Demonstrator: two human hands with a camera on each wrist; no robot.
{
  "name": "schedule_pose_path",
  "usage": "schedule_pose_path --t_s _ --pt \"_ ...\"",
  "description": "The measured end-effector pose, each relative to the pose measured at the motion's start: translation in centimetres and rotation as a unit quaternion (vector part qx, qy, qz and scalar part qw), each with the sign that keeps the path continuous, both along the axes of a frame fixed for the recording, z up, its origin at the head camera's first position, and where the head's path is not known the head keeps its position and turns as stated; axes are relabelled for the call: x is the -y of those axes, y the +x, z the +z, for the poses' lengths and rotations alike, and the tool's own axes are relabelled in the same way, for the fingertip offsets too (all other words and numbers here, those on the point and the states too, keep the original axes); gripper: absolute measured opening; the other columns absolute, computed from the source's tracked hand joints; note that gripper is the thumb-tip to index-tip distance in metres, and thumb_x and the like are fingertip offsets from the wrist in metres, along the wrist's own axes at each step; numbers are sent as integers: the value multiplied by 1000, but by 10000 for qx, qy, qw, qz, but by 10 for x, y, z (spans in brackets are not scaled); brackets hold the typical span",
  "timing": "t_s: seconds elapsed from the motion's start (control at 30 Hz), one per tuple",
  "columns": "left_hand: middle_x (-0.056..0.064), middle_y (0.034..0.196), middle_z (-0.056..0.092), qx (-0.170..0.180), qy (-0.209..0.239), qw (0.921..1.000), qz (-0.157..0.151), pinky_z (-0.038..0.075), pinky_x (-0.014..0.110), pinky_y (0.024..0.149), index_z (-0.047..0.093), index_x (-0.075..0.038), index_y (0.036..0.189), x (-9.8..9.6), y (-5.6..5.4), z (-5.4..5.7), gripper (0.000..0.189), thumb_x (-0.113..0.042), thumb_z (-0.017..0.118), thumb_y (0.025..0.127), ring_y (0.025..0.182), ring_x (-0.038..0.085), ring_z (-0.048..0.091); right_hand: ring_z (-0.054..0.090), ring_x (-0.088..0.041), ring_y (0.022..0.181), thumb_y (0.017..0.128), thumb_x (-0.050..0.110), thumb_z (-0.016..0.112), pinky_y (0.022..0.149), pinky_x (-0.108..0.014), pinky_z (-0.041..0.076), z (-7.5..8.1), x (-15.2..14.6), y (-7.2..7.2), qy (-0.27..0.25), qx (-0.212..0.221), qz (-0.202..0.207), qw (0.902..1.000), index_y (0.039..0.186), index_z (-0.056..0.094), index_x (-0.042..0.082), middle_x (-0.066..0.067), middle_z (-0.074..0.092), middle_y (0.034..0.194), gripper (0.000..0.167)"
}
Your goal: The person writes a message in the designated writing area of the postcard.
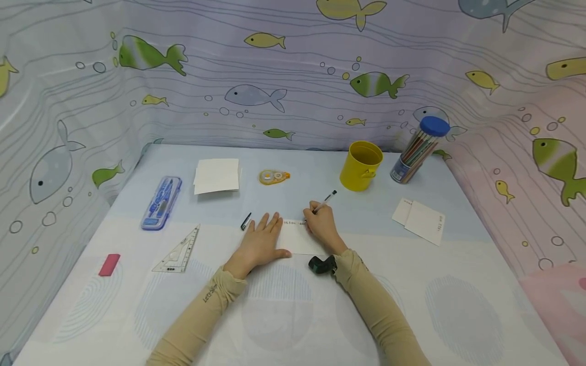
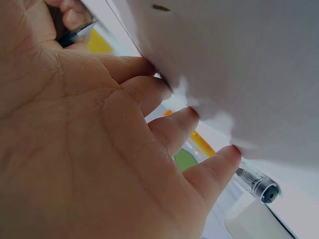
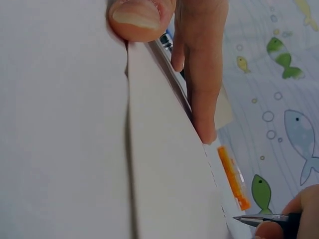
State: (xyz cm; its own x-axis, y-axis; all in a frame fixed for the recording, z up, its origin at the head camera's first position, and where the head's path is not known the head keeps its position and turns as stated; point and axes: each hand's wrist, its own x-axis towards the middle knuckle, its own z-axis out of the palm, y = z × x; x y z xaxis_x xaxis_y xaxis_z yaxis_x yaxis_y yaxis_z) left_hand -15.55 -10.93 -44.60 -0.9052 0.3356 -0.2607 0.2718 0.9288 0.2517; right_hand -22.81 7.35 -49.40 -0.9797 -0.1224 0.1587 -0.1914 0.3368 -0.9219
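Note:
A white card [image 1: 299,240] lies on the table with a short line of writing along its top edge. My left hand [image 1: 260,242] rests flat on the card's left side, fingers spread and straight, thumb near its lower edge. In my right hand [image 1: 322,223] is a pen [image 1: 326,200], pinched between the fingers with its tip at the upper part of the card. The right wrist view shows the pen's metal tip [image 3: 244,218] near the written edge. A dark pen cap [image 1: 245,221] lies just left of my left fingertips.
Behind the card are a stack of blank cards [image 1: 216,176], a correction tape [image 1: 273,177], a yellow bucket [image 1: 352,170] and a pencil jar [image 1: 414,152]. Two written cards [image 1: 426,222] lie right. Leftward are a blue case [image 1: 161,203], a set square [image 1: 180,255] and a red eraser [image 1: 109,265].

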Motion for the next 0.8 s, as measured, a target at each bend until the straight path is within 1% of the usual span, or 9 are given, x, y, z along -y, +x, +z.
schedule_pose_path --t_s 0.17,0.27,0.4,0.53,0.7,0.8 --pt "15 162 17 52 16 10000 3 16 62 117 22 -1 153 0 0 -2 97 -57 63 85 150 38 12 40 -11 33 88 4 45 36 -20 26 0 0 1 -122 150 -199 9996 56 32 12 3 37 41 35" --pt "15 162 17 28 -13 10000 9 16 62 117 22 -1 153 0 1 -2 97 -58 63 85 150 38 12 39 -9 34 87 6 46 37 -20 25 0 0 1 13 134 -146 9998 57 32 14 4 37 41 34" --pt "15 162 17 -5 -31 10000 6 16 62 117 22 -1 153 0 0 -1 97 -58 62 85 150 38 13 40 -9 33 86 6 45 35 -20 26 0 0 0 65 -39 -71 9999 57 31 16 4 37 40 34" --pt "15 162 17 -29 -9 10000 -13 16 62 117 23 -1 153 0 0 0 97 -57 62 85 150 38 13 39 -9 33 86 6 45 35 -21 25 2 0 0 84 -109 -45 9999 57 31 16 4 37 40 34" --pt "15 162 17 -12 -37 10000 -18 16 62 117 22 -1 153 0 -1 0 96 -57 62 86 150 38 12 40 -9 34 88 6 46 37 -19 25 4 0 1 170 12 -18 9999 57 32 14 4 38 41 35" --pt "15 162 18 -13 -4 10000 -26 16 62 116 23 -1 153 0 0 0 96 -57 62 85 150 38 13 40 -11 34 88 6 46 37 -20 25 3 0 1 99 97 -29 9999 57 32 13 3 38 40 35"
